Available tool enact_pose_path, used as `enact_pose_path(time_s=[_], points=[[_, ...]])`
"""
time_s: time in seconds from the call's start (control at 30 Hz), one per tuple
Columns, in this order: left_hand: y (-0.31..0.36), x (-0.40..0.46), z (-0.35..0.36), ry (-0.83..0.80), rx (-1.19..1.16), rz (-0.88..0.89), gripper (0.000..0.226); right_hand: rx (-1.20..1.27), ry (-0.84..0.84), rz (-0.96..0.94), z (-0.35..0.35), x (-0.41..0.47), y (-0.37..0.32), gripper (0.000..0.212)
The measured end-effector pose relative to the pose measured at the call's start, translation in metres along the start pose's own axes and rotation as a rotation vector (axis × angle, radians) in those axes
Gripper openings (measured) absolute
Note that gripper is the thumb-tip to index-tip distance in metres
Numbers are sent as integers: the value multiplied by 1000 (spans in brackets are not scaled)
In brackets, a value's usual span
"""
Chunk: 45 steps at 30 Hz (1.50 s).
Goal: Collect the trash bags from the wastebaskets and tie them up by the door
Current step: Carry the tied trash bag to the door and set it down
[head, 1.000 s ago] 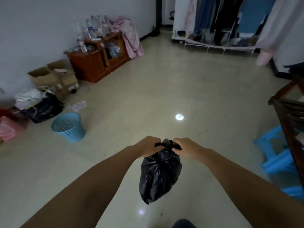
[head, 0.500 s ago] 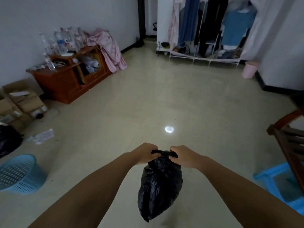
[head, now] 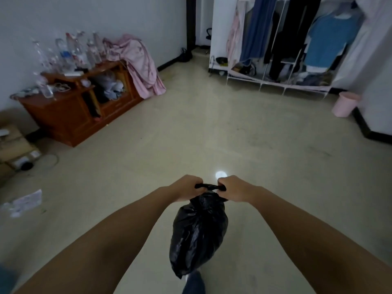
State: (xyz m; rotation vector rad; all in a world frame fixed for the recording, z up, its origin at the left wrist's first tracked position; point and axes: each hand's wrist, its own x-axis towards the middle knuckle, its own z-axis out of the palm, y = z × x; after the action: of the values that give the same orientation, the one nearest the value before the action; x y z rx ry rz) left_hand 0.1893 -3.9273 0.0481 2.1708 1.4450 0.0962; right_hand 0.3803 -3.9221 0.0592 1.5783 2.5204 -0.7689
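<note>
A filled black trash bag [head: 198,234] hangs in front of me above the floor. My left hand [head: 186,188] grips one twisted end of the bag's top and my right hand [head: 234,189] grips the other, with a short black strand stretched between the fists. A pink wastebasket [head: 344,104] stands at the far right by the wall, beside the wardrobe. A dark doorway [head: 191,22] opens at the back of the room.
A wooden cabinet [head: 74,111] with bottles and a pink cloth stands at the left wall. Cardboard boxes [head: 12,147] and a paper scrap [head: 26,201] lie at left. An open clothes rack [head: 282,43] fills the back right. Bare floor lies between.
The view has swung right and forward: the blue basket left the frame and the pink wastebasket came into view. My hands have pulled slightly apart, stretching the bag's top between them.
</note>
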Motion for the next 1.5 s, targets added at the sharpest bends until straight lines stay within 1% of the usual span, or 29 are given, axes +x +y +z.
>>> enact_pose_path(time_s=[0.1, 0.2, 0.33, 0.4, 0.5, 0.57, 0.77, 0.83, 0.93, 1.0, 1.2, 1.4, 1.5], points=[[-23, 81, -43, -25, 20, 3, 24, 31, 36, 6, -44, 63, 29, 35], [-33, 157, -81, -46, 32, 44, 25, 44, 55, 27, -84, 117, 63, 37], [-41, 253, -116, -98, 59, 91, 25, 44, 54, 116, -125, 194, 118, 21], [-53, 307, -134, -107, 90, 103, 23, 42, 50, 117, -150, 238, 143, 21], [-74, 397, -166, -84, 97, 116, 23, 29, 59, 94, -197, 306, 180, 33], [-84, 456, -189, -50, 89, 110, 24, 18, 63, 77, -232, 353, 208, 36], [-115, 604, -255, 18, 7, 67, 24, -66, 31, 15, -338, 488, 279, 19], [-133, 646, -276, 19, -2, 36, 25, -94, 17, -10, -363, 535, 292, 20], [-168, 711, -306, 13, 0, 10, 26, -87, -6, -30, -393, 611, 315, 28], [-192, 758, -328, 28, 1, 10, 26, -83, -7, -36, -415, 666, 330, 30], [-271, 903, -414, 16, 21, 39, 24, -57, 21, 36, -490, 830, 363, 17], [-341, 1032, -508, 4, 52, 76, 21, 7, 67, 85, -565, 970, 380, 32], [-375, 1097, -542, -4, 57, 83, 23, 11, 64, 104, -598, 1039, 394, 35]])
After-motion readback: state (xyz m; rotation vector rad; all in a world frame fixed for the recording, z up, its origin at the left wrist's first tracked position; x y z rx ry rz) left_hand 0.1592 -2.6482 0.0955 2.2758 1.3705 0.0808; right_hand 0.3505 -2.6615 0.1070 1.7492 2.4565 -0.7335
